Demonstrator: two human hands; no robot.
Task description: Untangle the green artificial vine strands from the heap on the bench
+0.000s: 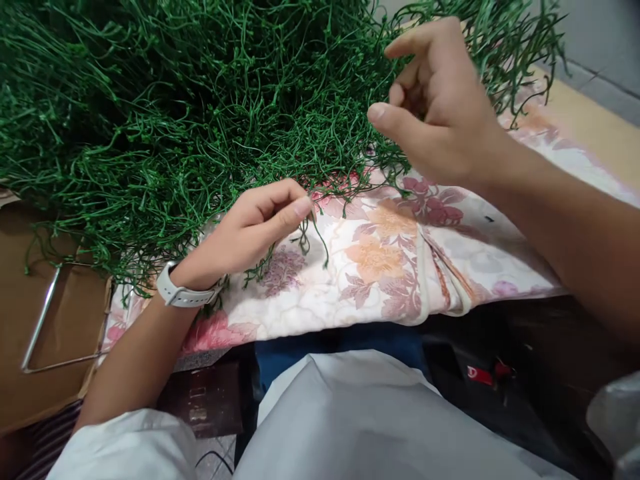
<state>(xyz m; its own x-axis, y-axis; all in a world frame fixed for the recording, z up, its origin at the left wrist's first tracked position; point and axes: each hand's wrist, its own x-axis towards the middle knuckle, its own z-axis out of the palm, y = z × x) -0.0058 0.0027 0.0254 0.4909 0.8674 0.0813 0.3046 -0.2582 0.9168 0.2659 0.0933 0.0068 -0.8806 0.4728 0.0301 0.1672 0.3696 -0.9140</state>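
On floral cloth (320, 300), head view: green strands (240, 100) heaped up front, prob light & bendy, tangle-prone, best pinched at loose ends; L grip (257, 223) nearly closed, can't tell if on a strand; R grip (445, 110) part-open, nothing seen in it

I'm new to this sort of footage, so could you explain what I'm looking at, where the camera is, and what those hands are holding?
There is no machine here, just one person's bare hands. The single picture comes from a camera on their head, looking forward and down. A large, tangled heap of thin, dark-green strands lies on a white cloth printed with flowers. The left hand, with a pale watch strap at its wrist, is at the heap's near edge; strands hang by its fingers, but I can't tell whether it grips them. The right hand is in front of the heap, thumb and fingers apart, with nothing visibly held.
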